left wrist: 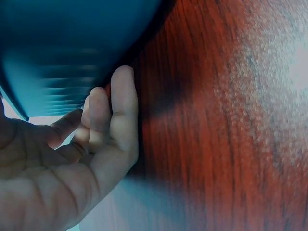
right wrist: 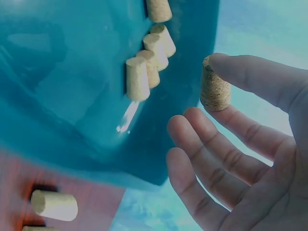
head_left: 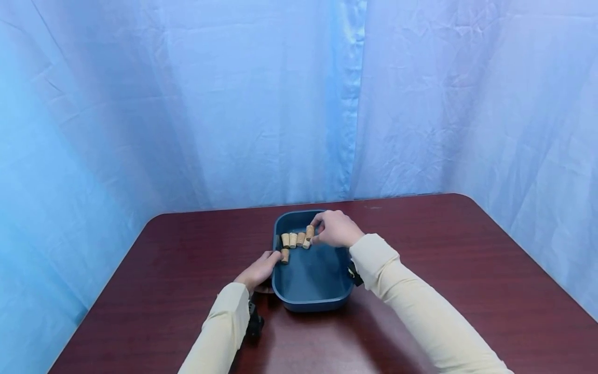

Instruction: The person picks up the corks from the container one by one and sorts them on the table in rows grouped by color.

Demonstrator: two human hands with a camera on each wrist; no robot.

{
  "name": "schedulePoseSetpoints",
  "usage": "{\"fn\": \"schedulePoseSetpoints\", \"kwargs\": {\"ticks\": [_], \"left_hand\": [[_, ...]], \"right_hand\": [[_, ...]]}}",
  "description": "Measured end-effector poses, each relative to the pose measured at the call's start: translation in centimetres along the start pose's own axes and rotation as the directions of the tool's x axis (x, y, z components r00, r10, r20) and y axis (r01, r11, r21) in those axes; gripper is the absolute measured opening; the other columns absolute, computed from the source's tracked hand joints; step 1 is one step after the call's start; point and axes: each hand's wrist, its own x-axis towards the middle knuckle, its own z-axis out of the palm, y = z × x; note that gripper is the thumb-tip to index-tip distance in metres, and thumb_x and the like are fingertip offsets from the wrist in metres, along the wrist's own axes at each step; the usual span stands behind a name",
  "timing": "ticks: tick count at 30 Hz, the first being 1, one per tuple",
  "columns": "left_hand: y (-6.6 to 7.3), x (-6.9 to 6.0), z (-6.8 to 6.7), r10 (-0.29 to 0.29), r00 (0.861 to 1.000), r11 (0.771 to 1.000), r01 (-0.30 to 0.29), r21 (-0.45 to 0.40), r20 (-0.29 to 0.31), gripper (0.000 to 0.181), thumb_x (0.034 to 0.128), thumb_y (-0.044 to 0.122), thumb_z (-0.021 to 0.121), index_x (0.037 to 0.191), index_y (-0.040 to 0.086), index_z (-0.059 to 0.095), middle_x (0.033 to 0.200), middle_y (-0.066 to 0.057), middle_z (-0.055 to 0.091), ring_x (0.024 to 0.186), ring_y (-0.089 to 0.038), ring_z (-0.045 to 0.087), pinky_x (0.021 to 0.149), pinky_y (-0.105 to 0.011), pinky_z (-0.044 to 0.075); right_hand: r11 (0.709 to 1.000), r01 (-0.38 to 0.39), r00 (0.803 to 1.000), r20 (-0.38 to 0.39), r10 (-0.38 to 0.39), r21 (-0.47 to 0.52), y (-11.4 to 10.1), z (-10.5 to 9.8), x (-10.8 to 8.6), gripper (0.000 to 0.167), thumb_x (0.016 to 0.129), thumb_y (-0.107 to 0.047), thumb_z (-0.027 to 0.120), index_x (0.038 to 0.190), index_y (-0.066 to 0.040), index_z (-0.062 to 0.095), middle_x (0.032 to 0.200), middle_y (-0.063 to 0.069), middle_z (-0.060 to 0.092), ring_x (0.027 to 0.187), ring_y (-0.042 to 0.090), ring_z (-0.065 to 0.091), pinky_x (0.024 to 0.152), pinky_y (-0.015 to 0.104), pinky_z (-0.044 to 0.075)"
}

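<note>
A deep blue plastic tub (head_left: 312, 301) stands on the table. Between thumb and fingers, my right hand (head_left: 337, 229) pinches a speckled cork (right wrist: 215, 86), held above the tub's far part. Below it in the tub, several pale tapered corks (right wrist: 138, 79) stand side by side in a row. One more cork (head_left: 285, 256) is in the tub by the left wall, close to my left fingertips. My left hand (head_left: 261, 269) grips the tub's left side, thumb at the rim and the other fingers (left wrist: 123, 91) bent against the outer wall near the table.
The dark red wooden table (head_left: 444, 291) has rounded far corners. In the right wrist view a loose cork (right wrist: 54, 205) lies on it outside the tub, with part of another cork (right wrist: 41, 228) at the frame's edge. Light blue curtains (head_left: 261, 104) hang behind the table.
</note>
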Motion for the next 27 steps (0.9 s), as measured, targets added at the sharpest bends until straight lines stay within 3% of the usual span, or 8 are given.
{"fn": "schedulePoseSetpoints", "kwargs": {"ticks": [7,18,22,27], "left_hand": [[0.1,-0.3,-0.2,0.014,1.0,1.0,-0.014,0.001,0.011,0.064,0.1036,0.04,0.039,0.153,0.0,0.032,0.14,-0.027,0.046,0.103,-0.034,0.059,0.073,-0.043,0.059],[0.2,-0.2,-0.2,0.01,1.0,1.0,-0.01,-0.002,0.017,0.063,0.1036,0.039,0.04,0.153,0.0,0.032,0.139,-0.027,0.047,0.101,-0.033,0.06,0.071,-0.041,0.059],[0.2,-0.3,-0.2,0.013,1.0,1.0,-0.013,-0.001,0.021,0.064,0.1034,0.039,0.04,0.153,-0.001,0.032,0.139,-0.027,0.046,0.102,-0.034,0.06,0.072,-0.043,0.059],[0.1,-0.4,-0.3,0.014,1.0,1.0,-0.014,-0.002,0.021,0.064,0.1034,0.039,0.04,0.152,-0.001,0.032,0.138,-0.028,0.047,0.101,-0.034,0.059,0.072,-0.043,0.058]], "right_hand": [[0.997,0.056,0.998,-0.014,-0.056,0.049,1.0,-1.7,-1.0,0.035,0.091,-0.018,0.077,0.122,-0.004,0.071,0.1,0.01,0.067,0.092,0.024,0.063,0.077,0.039,0.056],[0.999,0.053,0.998,-0.037,-0.053,0.012,3.7,-2.8,-2.8,0.033,0.09,-0.017,0.077,0.12,-0.004,0.07,0.098,0.007,0.065,0.093,0.024,0.062,0.081,0.041,0.055],[0.999,0.053,0.998,-0.029,-0.053,0.001,4.7,-2.8,-3.4,0.031,0.089,-0.014,0.078,0.118,-0.003,0.071,0.096,0.006,0.065,0.089,0.021,0.06,0.078,0.039,0.054],[0.998,0.05,0.999,-0.018,-0.049,0.043,6.1,-2.6,-4.2,0.03,0.087,-0.01,0.077,0.115,-0.001,0.07,0.09,0.006,0.066,0.07,0.02,0.063,0.067,0.034,0.053]]}}
